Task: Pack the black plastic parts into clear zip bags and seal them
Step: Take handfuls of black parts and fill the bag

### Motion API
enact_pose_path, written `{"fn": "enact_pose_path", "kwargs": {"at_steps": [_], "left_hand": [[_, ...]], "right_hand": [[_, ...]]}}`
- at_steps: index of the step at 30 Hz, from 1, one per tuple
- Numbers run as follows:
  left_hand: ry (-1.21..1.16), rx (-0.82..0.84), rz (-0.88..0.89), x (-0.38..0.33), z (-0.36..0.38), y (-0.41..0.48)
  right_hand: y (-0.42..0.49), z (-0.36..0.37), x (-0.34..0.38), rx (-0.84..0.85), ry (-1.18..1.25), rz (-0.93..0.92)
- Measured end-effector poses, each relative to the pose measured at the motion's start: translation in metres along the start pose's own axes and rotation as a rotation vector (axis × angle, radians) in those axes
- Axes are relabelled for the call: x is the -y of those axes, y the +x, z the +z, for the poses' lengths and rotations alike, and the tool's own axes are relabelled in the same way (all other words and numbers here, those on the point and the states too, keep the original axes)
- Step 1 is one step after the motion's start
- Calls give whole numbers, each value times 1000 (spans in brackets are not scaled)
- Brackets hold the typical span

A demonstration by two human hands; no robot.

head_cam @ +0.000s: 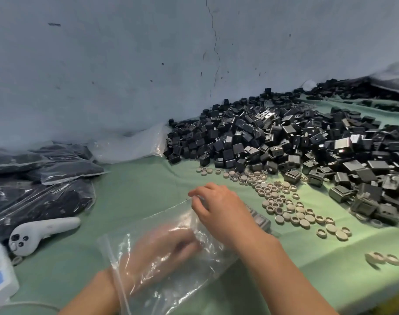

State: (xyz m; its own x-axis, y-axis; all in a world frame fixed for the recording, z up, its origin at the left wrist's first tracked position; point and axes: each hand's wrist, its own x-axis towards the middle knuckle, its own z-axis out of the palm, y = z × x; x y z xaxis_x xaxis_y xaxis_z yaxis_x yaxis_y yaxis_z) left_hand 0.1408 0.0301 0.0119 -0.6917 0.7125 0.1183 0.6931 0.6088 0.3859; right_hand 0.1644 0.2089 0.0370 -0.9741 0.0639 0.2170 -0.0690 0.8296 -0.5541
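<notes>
Clear zip bag (182,280) at front centre of the green table (137,178), slack and crumpled. Left hand (157,251) pushed inside it, blurred through the plastic, fingers stretched out and gripping nothing. Right hand (219,208) just above, fingers (195,193) pinching the bag's far edge. Loose heap of black plastic parts (284,137) behind and to the right, against the wall. Grey rings (284,205) scattered between heap and hands. Filled bags (41,194) stacked far left, 1 white controller (41,233) just beside them.
</notes>
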Motion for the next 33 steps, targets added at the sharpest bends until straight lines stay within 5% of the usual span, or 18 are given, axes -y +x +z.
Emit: {"fn": "enact_pose_path", "kwargs": {"at_steps": [5, 10, 14, 20, 25, 33], "left_hand": [[-435, -217, -376, 49, -27, -54], [-870, -657, -817, 83, -34, -71], [-630, -879, -715, 68, -53, -80], [-187, -470, -360, 33, -45, -79], [209, -36, -389, 55, -16, -69], [229, -80, -418, 78, -16, -60]], "right_hand": [[1, 29, 14, 67, 58, -133], [-4, 56, 20, 138, -148, -156], [-6, 68, 23, 108, -222, -142], [2, 82, 42, 94, -115, -171], [11, 84, 27, 103, -97, -95], [30, 79, -13, 48, -235, 2]]}}
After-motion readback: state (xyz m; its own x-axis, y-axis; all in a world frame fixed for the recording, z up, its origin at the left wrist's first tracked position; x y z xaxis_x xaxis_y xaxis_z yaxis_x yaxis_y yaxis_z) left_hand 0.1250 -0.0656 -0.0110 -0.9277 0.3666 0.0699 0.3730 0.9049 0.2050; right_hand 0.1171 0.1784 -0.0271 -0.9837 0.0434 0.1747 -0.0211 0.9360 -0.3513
